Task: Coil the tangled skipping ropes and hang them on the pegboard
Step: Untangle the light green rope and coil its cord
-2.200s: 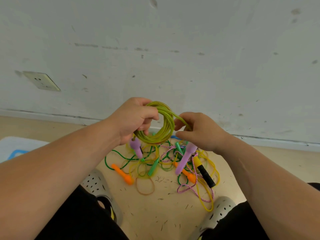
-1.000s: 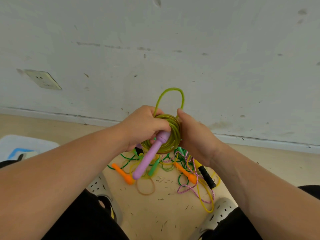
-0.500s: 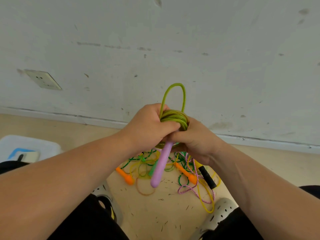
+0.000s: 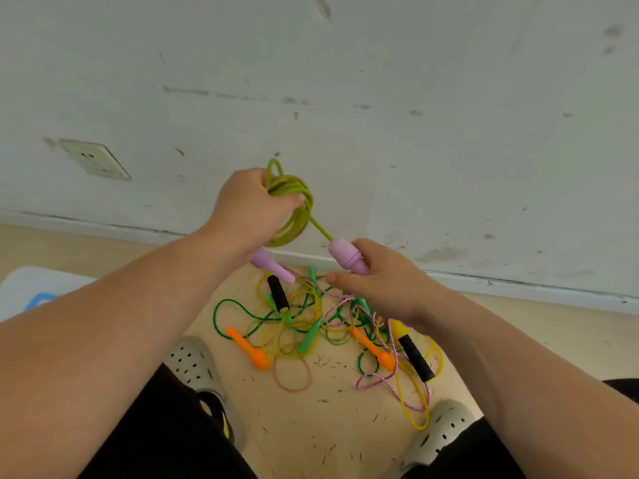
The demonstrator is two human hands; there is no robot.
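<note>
Above the floor tangle (image 4: pixel 311 323), your left hand (image 4: pixel 249 209) clenches the olive coil (image 4: pixel 298 219); your right hand (image 4: pixel 383 281) grasps its purple handle (image 4: pixel 345 257). One rope looks nearly coiled; the others lie tangled, none hung.

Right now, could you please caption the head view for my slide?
Left hand grips coiled green rope; right hand holds one purple handle.

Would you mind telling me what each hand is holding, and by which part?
The left hand grips the coiled yellow-green skipping rope around its bundled loops; the right hand holds one purple handle of that rope by its narrow end.
</note>
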